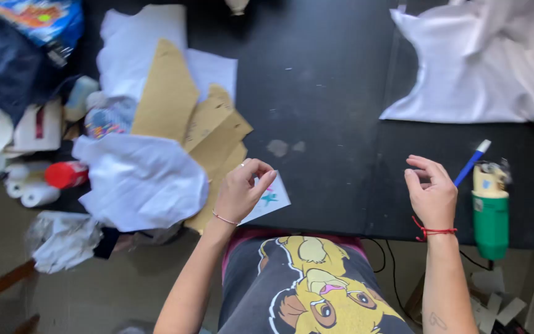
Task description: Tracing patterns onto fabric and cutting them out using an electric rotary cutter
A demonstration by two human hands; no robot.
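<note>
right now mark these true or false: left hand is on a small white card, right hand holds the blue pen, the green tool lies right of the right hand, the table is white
1. The left hand pinches a small white card: true.
2. The right hand holds the blue pen: false, its grip is empty and the pen lies beside it.
3. The green tool lies right of the right hand: true.
4. The table is white: false, it is black.

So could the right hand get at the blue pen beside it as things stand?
Probably yes. The right hand is empty, fingers loosely curled, and the blue pen lies just beside it on the black table with nothing between them. The green tool sits next to the pen but does not cover it.
</note>
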